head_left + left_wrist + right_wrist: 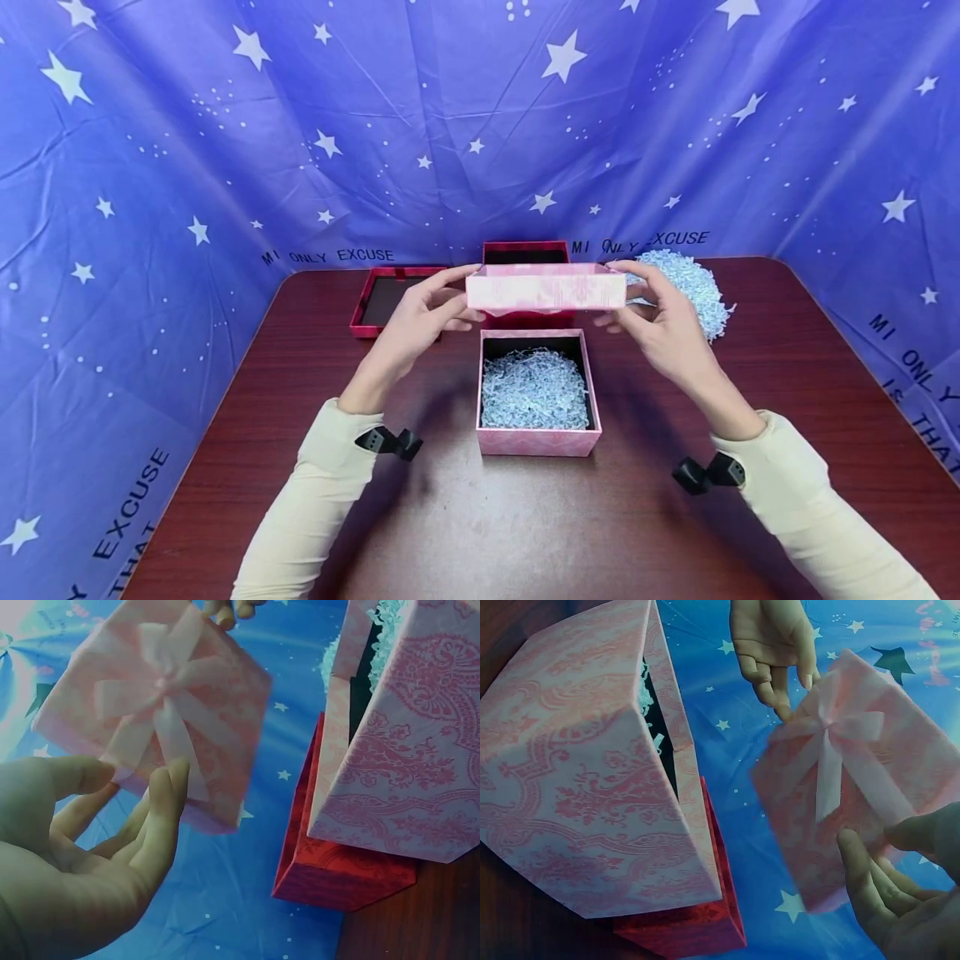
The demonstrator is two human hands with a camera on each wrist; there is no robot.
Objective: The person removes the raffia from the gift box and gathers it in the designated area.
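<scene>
A pink patterned box lid is held up in the air between both hands, with one side wall facing the head camera. My left hand grips its left end with thumb and fingers. At the right end, my right hand holds it the same way. A pale pink ribbon bow sits on the lid's top face, seen in both wrist views. Below and nearer to me, the matching pink box stands uncovered on the table, with light blue shredded paper inside.
Behind the lid stands a red box, partly hidden. A red lid with a dark inside lies at back left. Loose blue shredded paper is heaped at back right. A blue star-printed cloth hangs around the brown table.
</scene>
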